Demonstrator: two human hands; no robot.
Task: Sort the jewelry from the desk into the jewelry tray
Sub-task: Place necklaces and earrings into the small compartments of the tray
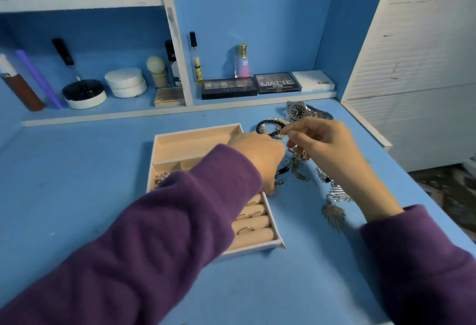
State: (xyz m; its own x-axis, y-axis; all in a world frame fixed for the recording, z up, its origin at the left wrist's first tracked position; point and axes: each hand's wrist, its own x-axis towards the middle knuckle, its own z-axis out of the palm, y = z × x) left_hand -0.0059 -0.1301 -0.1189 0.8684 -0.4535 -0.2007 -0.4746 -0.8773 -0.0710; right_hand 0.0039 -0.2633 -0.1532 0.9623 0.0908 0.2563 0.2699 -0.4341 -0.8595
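A beige jewelry tray [195,139] lies on the blue desk, with rings [246,229] in its padded rolls and a small piece in a left compartment. My right hand [324,149] pinches a black beaded bracelet [268,125] just right of the tray's far corner. My left hand [257,159] reaches across the tray to the pile of chains and necklaces [296,162] and seems to hold a dark piece; its fingers are mostly hidden. A silver watch [298,111] lies behind the pile. Leaf-shaped earrings [333,212] rest near my right wrist.
Low shelves at the back hold makeup palettes [229,87], a perfume bottle [242,62], a white box [313,80], jars and brushes. A white louvred cabinet [412,67] stands on the right. The desk's right edge [438,211] drops to the floor.
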